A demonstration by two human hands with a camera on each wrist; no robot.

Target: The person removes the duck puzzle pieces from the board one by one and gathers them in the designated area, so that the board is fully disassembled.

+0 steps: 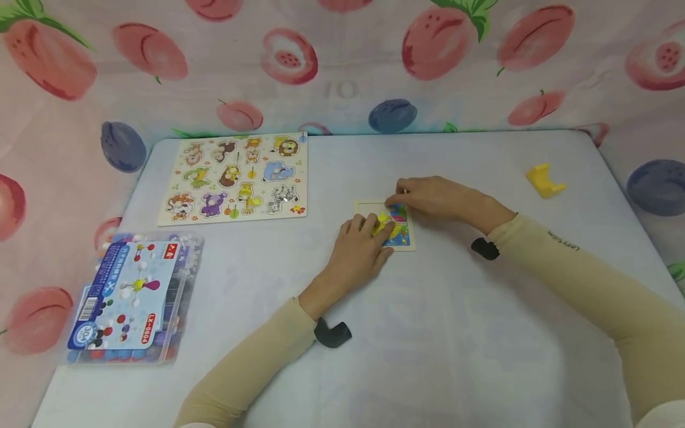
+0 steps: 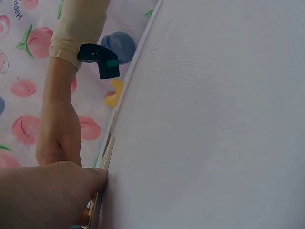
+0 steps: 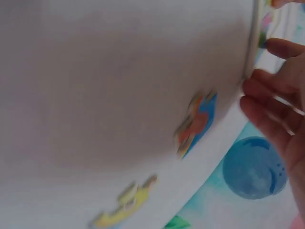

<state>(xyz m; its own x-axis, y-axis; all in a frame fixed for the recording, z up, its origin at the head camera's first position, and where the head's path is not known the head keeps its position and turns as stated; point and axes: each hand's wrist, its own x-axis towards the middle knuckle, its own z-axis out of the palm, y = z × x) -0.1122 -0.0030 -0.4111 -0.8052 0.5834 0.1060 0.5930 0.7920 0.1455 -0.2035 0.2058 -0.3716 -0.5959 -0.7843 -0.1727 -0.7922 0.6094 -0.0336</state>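
A small jigsaw puzzle (image 1: 409,246) with a pale wooden frame and a colourful picture lies mid-table. My left hand (image 1: 357,249) rests over its left side, fingers spread across the yellow part of the picture. From the upper right, my right hand (image 1: 436,196) reaches to the puzzle's top edge, with bent, loose fingers touching the corner there. The right wrist view shows one fingertip on the picture and others at the frame's end. Near them on the table are a blue and orange puzzle piece (image 3: 198,124) and a yellow puzzle piece (image 3: 128,205).
A larger wooden animal puzzle board (image 1: 209,193) lies at the back left. In front of it is a clear plastic box (image 1: 134,297) of molecule-model parts with a blue label. A yellow notched block (image 1: 544,180) sits at the back right. Patterned cloth hangs behind the table.
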